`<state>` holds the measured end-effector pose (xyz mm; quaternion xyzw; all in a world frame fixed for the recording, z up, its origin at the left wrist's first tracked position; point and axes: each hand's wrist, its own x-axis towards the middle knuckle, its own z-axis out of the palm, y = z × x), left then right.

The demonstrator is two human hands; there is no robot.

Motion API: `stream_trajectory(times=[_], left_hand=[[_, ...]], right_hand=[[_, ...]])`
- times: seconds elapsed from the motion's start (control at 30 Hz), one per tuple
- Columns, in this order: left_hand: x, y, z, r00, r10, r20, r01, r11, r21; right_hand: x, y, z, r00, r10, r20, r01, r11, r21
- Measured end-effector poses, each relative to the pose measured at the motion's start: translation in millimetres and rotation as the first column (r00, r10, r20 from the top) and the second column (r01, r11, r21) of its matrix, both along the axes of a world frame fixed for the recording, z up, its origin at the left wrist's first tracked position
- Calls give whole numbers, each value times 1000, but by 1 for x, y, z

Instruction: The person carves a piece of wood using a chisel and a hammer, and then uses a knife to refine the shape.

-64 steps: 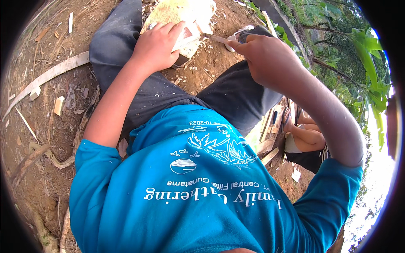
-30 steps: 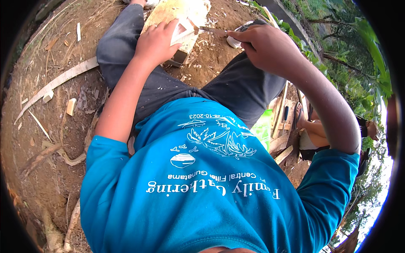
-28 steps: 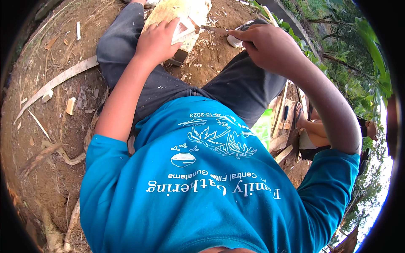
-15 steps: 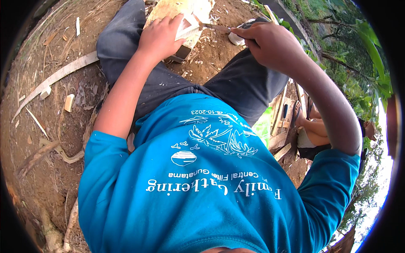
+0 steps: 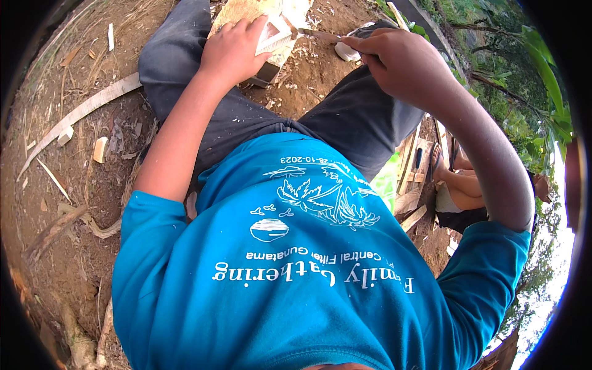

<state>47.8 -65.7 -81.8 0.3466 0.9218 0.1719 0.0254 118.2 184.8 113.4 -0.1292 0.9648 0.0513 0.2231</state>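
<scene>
My left hand [image 5: 233, 52] grips a small pale carved wooden piece [image 5: 275, 38] and presses it onto a larger pale wood block [image 5: 243, 10] that stands between my knees. My right hand [image 5: 394, 61] is closed around the handle of a knife [image 5: 320, 36], whose thin blade points left and reaches the edge of the wooden piece. Most of the handle is hidden inside my fist. Dark trousers and a blue printed shirt fill the lower part of the view.
Wood chips and shavings lie on the bare earth [image 5: 74, 185]. A long pale wood strip [image 5: 80, 114] curves along the left. At the right sits another person [image 5: 459, 191] beside wooden slats [image 5: 410, 166], with green foliage [image 5: 524, 68] behind.
The view has shifted slightly. My left hand has turned the small piece on the block and my right hand has brought the knife blade up to its edge.
</scene>
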Motion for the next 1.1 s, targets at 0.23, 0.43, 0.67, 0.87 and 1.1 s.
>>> stream_trajectory(times=[0.23, 0.43, 0.67, 0.87, 1.1], left_hand=[[-1, 1, 2, 1000, -8, 3, 8, 1000, -4], [-5, -2, -7, 998, -53, -25, 55, 995, 85], [-11, -5, -2, 995, -93, 28, 89, 987, 135], [-8, -2, 5, 994, -89, 63, 77, 981, 178], [-7, 1, 5, 996, -80, 39, 73, 985, 155]], right_hand=[[-2, -2, 0, 1000, -14, 16, 14, 1000, 21], [2, -1, -9, 995, 73, -68, -73, 997, 5], [-7, -15, -17, 997, 67, -32, -65, 996, 62], [-7, 1, -23, 1000, -3, -7, 2, 995, -101], [-15, 67, -54, 997, -55, 55, 74, 895, -440]])
